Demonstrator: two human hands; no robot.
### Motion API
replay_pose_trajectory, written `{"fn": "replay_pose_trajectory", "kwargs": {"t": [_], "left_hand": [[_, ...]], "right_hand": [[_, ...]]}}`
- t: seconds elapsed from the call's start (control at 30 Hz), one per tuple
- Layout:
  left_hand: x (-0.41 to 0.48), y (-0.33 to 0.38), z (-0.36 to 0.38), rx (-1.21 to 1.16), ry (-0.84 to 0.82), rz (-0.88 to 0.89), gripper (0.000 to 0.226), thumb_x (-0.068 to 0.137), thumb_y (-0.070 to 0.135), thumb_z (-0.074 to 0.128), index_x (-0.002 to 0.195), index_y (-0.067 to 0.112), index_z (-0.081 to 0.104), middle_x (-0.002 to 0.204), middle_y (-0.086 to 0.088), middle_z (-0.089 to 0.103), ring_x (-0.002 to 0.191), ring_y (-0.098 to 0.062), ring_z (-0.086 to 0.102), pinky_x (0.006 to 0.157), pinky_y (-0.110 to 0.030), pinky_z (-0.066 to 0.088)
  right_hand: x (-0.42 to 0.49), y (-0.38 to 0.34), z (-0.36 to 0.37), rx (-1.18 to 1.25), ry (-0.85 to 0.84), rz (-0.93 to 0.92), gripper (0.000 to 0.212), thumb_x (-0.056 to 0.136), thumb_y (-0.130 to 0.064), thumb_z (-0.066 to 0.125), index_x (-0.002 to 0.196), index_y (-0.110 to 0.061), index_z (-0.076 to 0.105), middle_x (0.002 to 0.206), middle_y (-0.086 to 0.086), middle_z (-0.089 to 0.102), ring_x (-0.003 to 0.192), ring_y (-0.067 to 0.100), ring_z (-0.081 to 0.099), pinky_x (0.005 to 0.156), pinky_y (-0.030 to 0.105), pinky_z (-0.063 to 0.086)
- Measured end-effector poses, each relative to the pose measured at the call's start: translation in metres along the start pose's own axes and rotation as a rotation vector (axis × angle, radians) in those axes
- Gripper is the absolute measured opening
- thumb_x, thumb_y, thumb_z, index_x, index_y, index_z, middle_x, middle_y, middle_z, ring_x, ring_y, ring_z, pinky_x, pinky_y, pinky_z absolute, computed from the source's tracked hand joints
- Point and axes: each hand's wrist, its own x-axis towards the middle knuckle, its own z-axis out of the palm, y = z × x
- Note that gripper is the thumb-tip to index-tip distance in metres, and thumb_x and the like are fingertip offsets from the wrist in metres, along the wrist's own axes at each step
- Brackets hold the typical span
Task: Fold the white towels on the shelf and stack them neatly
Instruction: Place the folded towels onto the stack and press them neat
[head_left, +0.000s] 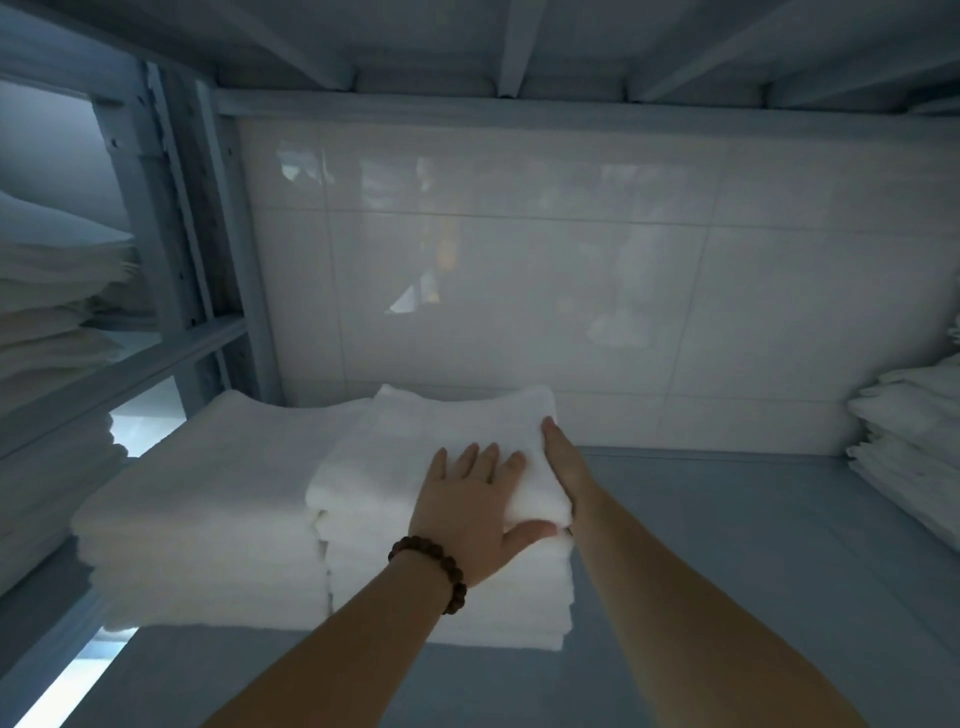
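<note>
Head view: our left hand (470, 512) lies flat, fingers spread, on the white towel stack (415, 441) on the shelf (727, 545). Our right hand (563, 467), fingers straight, presses the stack's right side. A second stack (208, 499) sits just left.

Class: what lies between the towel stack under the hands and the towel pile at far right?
The right hand against the stack's side, then bare shelf up to the pile; the head view shows it.

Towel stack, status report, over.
Left hand open, flat on top towel. Right hand open, against right side of stack. Second stack alongside, left. Nothing blocking.
</note>
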Motion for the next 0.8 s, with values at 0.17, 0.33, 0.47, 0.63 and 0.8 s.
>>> {"fn": "replay_pose_trajectory", "kwargs": {"t": [0.17, 0.33, 0.47, 0.63, 0.8], "left_hand": [[0.001, 0.009, 0.006, 0.019, 0.036, -0.035, 0.097, 0.07, 0.084, 0.0, 0.144, 0.025, 0.021, 0.152, -0.007, 0.029, 0.14, -0.027, 0.025, 0.114, -0.05, 0.014], [0.006, 0.018, 0.014, 0.036, 0.054, -0.078, 0.094, 0.073, 0.082, 0.0, 0.142, 0.023, 0.025, 0.149, -0.007, 0.035, 0.137, -0.029, 0.028, 0.112, -0.052, 0.015], [0.005, 0.025, 0.022, 0.05, 0.052, -0.101, 0.092, 0.075, 0.08, -0.001, 0.143, 0.024, 0.025, 0.149, -0.007, 0.034, 0.139, -0.029, 0.026, 0.112, -0.053, 0.013], [0.005, 0.023, 0.022, 0.049, 0.068, -0.104, 0.091, 0.074, 0.083, 0.006, 0.139, 0.025, 0.032, 0.145, -0.004, 0.041, 0.136, -0.028, 0.031, 0.111, -0.052, 0.015], [-0.005, 0.015, 0.02, 0.063, 0.109, -0.048, 0.085, 0.078, 0.081, 0.017, 0.136, 0.022, 0.039, 0.139, -0.006, 0.047, 0.131, -0.029, 0.039, 0.109, -0.051, 0.023]], "right_hand": [[0.005, 0.007, -0.024, 0.128, -0.013, -0.025, 0.048, 0.098, -0.049, 0.031, 0.126, -0.017, 0.052, 0.135, 0.002, 0.049, 0.116, 0.022, 0.055, 0.104, 0.035, 0.036], [-0.006, 0.042, -0.025, 0.139, -0.052, 0.061, 0.053, 0.099, -0.041, 0.036, 0.131, -0.001, 0.05, 0.11, 0.017, 0.06, 0.123, 0.036, 0.049, 0.104, 0.044, 0.038], [-0.01, 0.052, -0.039, 0.168, 0.026, 0.042, 0.056, 0.098, -0.048, 0.033, 0.13, -0.005, 0.052, 0.124, 0.019, 0.06, 0.113, 0.032, 0.057, 0.101, 0.045, 0.043], [-0.018, 0.072, -0.038, 0.153, 0.017, 0.077, 0.05, 0.096, -0.048, 0.039, 0.119, -0.008, 0.06, 0.102, 0.013, 0.068, 0.092, 0.025, 0.065, 0.086, 0.035, 0.05], [-0.02, 0.085, -0.043, 0.068, 0.064, 0.11, 0.054, 0.094, -0.053, 0.042, 0.116, -0.009, 0.062, 0.097, 0.011, 0.071, 0.09, 0.022, 0.067, 0.085, 0.031, 0.053]]}}
